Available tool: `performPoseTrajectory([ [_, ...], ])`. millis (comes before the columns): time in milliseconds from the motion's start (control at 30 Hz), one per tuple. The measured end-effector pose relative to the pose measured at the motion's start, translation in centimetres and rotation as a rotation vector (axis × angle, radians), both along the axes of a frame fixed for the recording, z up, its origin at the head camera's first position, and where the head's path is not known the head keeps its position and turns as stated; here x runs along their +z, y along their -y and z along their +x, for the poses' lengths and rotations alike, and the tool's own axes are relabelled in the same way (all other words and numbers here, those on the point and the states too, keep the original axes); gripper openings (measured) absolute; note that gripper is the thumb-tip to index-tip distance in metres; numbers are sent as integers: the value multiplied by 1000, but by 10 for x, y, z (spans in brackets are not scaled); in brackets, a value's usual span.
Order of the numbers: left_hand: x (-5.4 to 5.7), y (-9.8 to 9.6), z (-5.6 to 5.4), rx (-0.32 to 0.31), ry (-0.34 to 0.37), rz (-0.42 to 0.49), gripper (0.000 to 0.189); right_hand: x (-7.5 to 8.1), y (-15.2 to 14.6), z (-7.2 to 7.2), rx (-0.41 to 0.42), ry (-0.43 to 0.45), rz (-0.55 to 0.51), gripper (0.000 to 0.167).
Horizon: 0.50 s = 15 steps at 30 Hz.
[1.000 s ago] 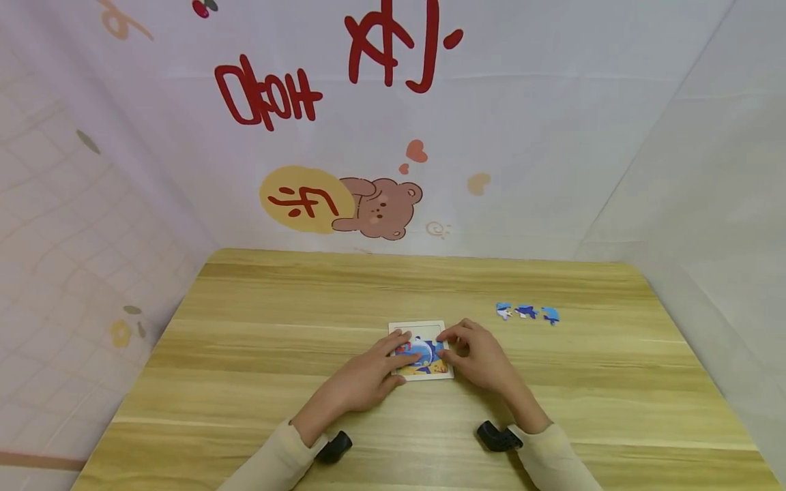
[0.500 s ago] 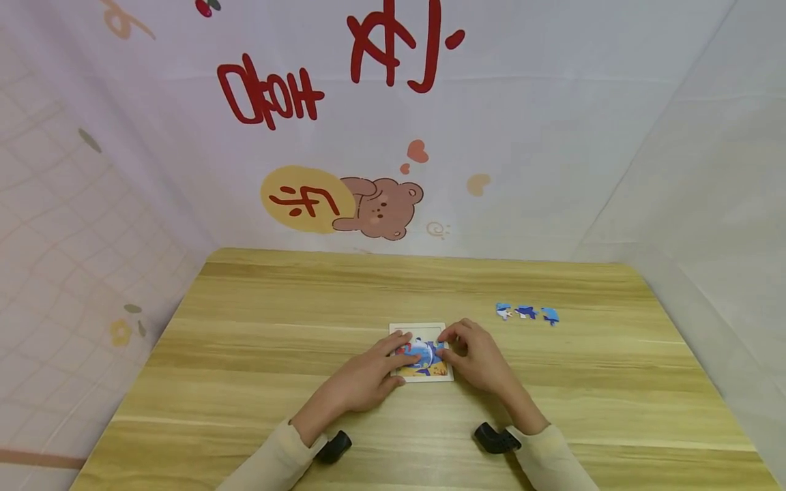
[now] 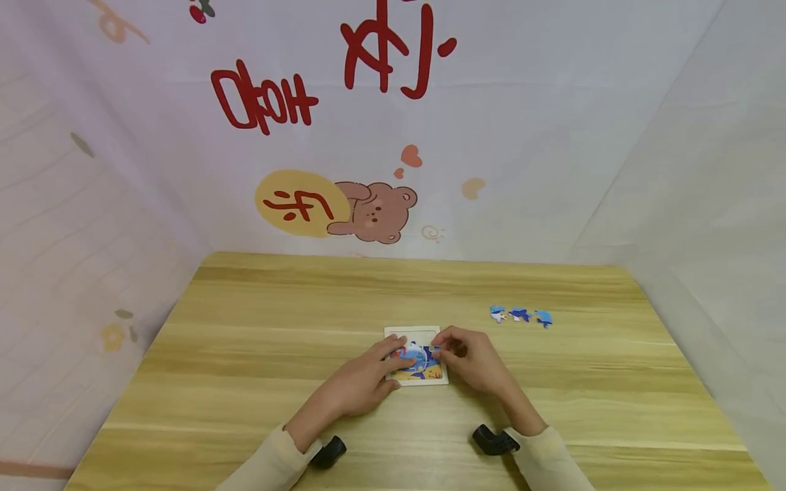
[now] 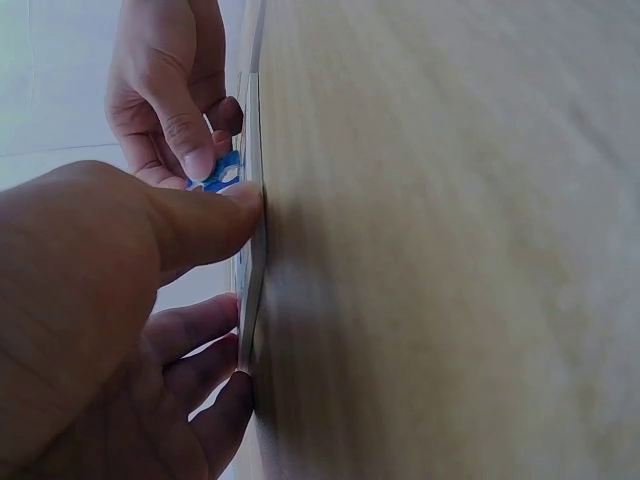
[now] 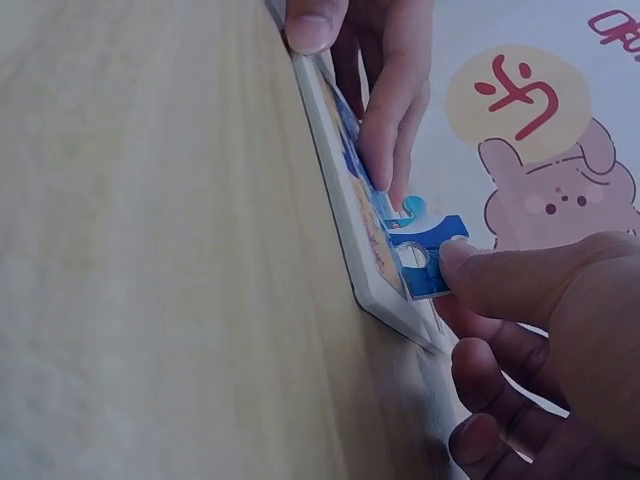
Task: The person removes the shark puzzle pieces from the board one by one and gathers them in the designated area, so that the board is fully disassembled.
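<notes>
In the head view a small square jigsaw puzzle in a white frame (image 3: 413, 330) lies on the table. It shows a blue and white sea animal over yellow sand. My left hand (image 3: 362, 382) rests across its left side, fingers spread over the picture and thumb pressing the near rim. At the right side, my right hand (image 3: 469, 356) pinches a blue puzzle piece (image 5: 428, 262) between thumb and forefinger. That piece stands tilted up at the picture's edge in the right wrist view, its lower side close against the board. The right forefinger is partly hidden behind it.
Three loose blue and white puzzle pieces, a left one (image 3: 497, 314), a middle one (image 3: 519, 314) and a right one (image 3: 543, 318), lie in a row behind the right hand. A printed cloth wall (image 3: 522, 136) stands behind the wooden table (image 3: 276, 300).
The head view has shifted slightly, so everything sits a little further left and lower. Both hands keep their places at the puzzle, the right one still pinching the blue piece.
</notes>
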State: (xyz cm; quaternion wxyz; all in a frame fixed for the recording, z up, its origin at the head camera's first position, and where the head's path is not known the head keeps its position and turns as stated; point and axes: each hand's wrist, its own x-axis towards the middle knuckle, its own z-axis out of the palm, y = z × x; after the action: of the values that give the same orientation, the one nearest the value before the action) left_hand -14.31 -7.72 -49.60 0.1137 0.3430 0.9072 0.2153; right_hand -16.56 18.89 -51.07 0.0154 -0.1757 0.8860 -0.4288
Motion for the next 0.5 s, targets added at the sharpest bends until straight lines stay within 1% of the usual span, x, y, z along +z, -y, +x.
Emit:
performPoseTrajectory([
  [133, -1, 1, 0, 3, -4, -2, 46, 1, -2, -1, -26, 25, -6, 11],
  [267, -1, 2, -1, 2, -7, 6, 46, 4, -12, -3, -61, 47, -12, 12],
  [500, -1, 2, 1, 3, 11, 5, 46, 15, -38, -7, -54, 43, 2, 10],
])
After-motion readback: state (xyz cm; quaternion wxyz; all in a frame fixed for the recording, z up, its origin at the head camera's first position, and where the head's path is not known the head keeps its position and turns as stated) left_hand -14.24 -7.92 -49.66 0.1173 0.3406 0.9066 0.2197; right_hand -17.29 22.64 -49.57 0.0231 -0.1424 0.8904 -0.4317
